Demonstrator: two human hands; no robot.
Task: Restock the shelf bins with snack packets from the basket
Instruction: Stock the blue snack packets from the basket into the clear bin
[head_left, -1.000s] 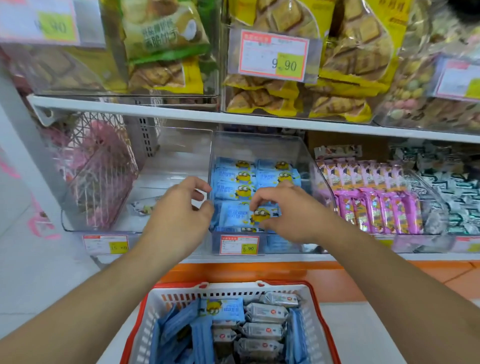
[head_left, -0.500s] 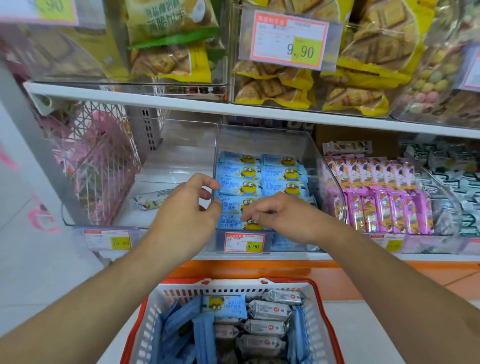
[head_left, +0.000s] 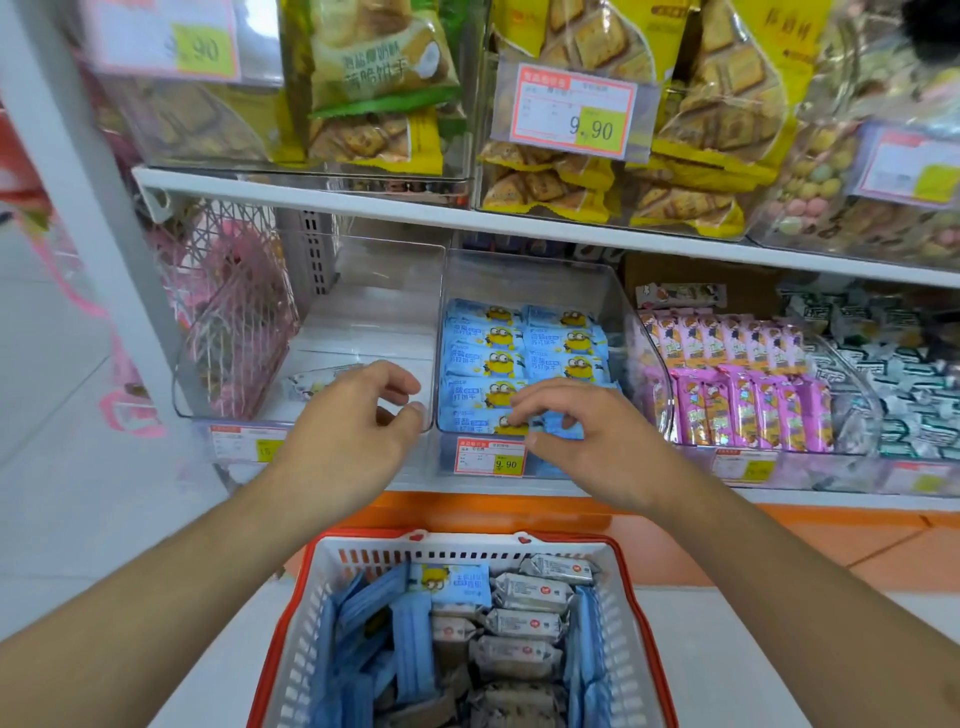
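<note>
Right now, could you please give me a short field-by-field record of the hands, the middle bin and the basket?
left hand: fingers loosely curled, holds nothing, at the bin's left front corner
right hand: fingertips on the front blue packets
middle bin: two columns of blue packets
basket: blue and silver packets inside

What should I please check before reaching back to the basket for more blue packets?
1. Left hand free: ok, fingers loosely curled, no grip on anything.
2. Right hand free: cannot tell, fingertips lie on the front blue packet; a grip is unclear.
3. Middle bin has room: ok, blue packets lie low beneath the wall tops.
4. Basket has blue packets left: ok, several on its left side.
5. Path to basket: ok, it sits directly below both hands.
</note>
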